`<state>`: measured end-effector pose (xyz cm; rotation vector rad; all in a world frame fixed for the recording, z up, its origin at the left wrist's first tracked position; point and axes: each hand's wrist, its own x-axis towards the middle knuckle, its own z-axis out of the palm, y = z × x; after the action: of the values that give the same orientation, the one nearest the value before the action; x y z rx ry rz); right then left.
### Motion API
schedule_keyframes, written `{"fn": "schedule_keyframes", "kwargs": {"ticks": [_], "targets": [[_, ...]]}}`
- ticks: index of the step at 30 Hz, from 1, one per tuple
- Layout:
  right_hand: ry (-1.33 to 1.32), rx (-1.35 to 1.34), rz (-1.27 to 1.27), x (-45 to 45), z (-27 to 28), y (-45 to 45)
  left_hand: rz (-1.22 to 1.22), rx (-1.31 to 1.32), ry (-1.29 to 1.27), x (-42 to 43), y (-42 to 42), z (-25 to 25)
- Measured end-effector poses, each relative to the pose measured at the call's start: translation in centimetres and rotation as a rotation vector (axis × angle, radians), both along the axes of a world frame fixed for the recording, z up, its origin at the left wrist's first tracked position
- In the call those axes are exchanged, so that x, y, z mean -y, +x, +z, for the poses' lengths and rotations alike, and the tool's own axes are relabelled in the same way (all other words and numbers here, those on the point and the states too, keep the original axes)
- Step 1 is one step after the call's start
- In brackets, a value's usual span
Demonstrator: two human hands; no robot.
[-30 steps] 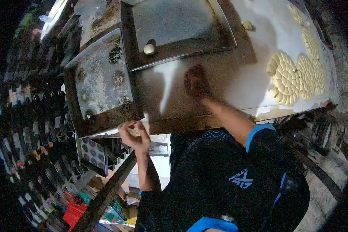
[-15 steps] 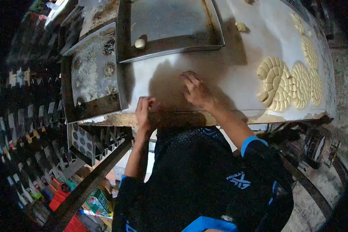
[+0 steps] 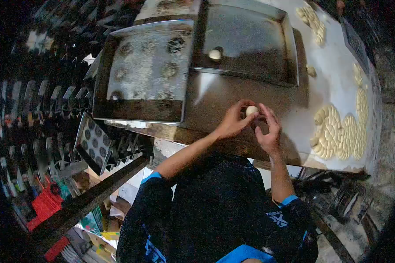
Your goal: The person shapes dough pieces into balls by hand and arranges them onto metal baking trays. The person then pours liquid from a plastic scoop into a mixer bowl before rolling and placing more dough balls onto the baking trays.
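Note:
A small pale dough ball sits between the thumb and fingers of my left hand, above the table near its front edge. Right beside it is my right hand, thumb and fingers apart, fingertips close to the ball; whether they touch it cannot be made out. Another round dough ball lies in the large dark-rimmed tray beyond my hands.
A second tray, speckled with flour and dark spots, stands at the left. Scored dough pieces lie on the table at the right, with a small dough lump behind. A spotted panel leans below the left tray.
My two hands have come together from apart, and a dough ball now shows in my left hand. The view has shifted, so the trays and table appear farther right.

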<state>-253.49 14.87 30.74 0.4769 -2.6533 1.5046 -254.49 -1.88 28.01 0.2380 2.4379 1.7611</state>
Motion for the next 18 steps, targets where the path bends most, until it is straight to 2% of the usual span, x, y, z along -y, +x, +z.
{"fn": "schedule_keyframes", "kwargs": {"ticks": [2,5,7,8,9,11,14,15,17,18], "targets": [[-0.040,-0.018,0.109,4.7,2.1,-0.8,0.179,0.173,0.528,3.6,1.2,1.6],[-0.076,-0.073,0.237,12.4,3.3,-1.8,0.332,0.139,0.569,10.5,3.1,4.1],[-0.211,-0.003,0.298,17.0,4.4,-2.6,0.516,-0.220,0.221,16.1,5.1,3.0],[-0.186,-0.145,0.330,19.1,4.7,-3.5,0.637,-0.187,0.289,18.3,6.1,4.5],[-0.181,-0.141,0.350,21.1,4.3,-4.3,0.756,-0.155,0.358,20.5,7.1,6.0],[-0.176,0.030,0.575,24.8,2.2,-5.5,0.931,-0.204,0.392,25.5,8.7,5.4],[0.131,-0.201,0.721,29.6,-1.5,-6.7,1.103,-0.400,0.398,31.3,10.1,3.2],[0.135,-0.201,0.726,31.0,-2.5,-6.6,1.128,-0.457,0.365,32.7,10.4,2.5],[0.345,-0.272,0.773,32.9,-5.7,-6.3,1.150,-0.446,0.391,33.9,10.2,2.3],[0.445,-0.093,0.824,33.2,-7.1,-6.6,1.163,-0.426,0.330,34.1,10.0,2.5]]}}
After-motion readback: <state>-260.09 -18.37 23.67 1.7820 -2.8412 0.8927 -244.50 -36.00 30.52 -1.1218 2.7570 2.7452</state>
